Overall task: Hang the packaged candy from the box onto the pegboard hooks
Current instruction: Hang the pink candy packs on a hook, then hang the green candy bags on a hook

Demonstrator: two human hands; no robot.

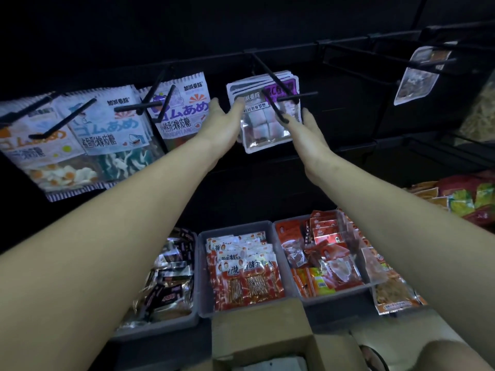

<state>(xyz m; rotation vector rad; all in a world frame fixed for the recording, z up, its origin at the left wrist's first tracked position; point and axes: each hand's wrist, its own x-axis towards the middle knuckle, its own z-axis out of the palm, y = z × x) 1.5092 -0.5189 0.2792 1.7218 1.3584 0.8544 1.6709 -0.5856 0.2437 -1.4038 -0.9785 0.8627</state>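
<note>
White gummy packets [99, 124] with blue lettering are hanging on black pegboard hooks [63, 121] at the far left, beside a purple-printed packet [182, 108]. The left hand [222, 124] is reaching up with straight fingers held together, its fingertips touching the left edge of the stack of candy packs [265, 113]. That stack is hanging on a black hook [273, 81] at the centre. The right hand [310, 129] is flanking the stack's right edge, fingers straight and together. Below, 3 grey bins [203, 277] are holding red snack packets, and a cardboard box [262, 333] is sitting in front.
</note>
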